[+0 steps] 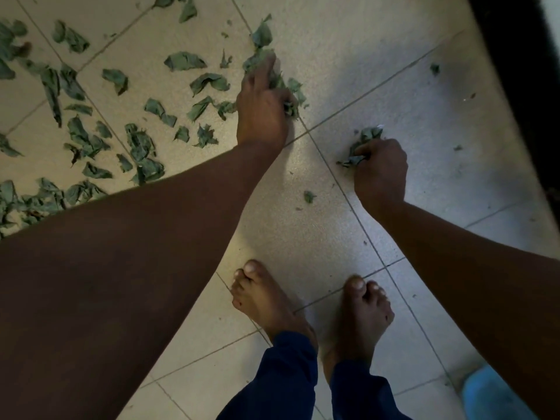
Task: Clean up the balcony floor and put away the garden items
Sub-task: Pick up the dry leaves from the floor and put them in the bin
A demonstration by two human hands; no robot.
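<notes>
Several dry green leaves (91, 140) lie scattered over the pale tiled floor (333, 56), mostly at the upper left. My left hand (262, 104) reaches down to the floor with its fingers curled round a clump of leaves (291, 92). My right hand (380, 171) is low over the floor and grips a crumpled bunch of leaves (362, 144) in its fist. A single small leaf (309, 196) lies between the two arms.
My bare feet (266, 301) stand on the tiles at the bottom centre, below blue trouser legs (291, 383). A dark edge (521, 71) runs down the right side. A light blue object (491, 395) shows at the bottom right corner.
</notes>
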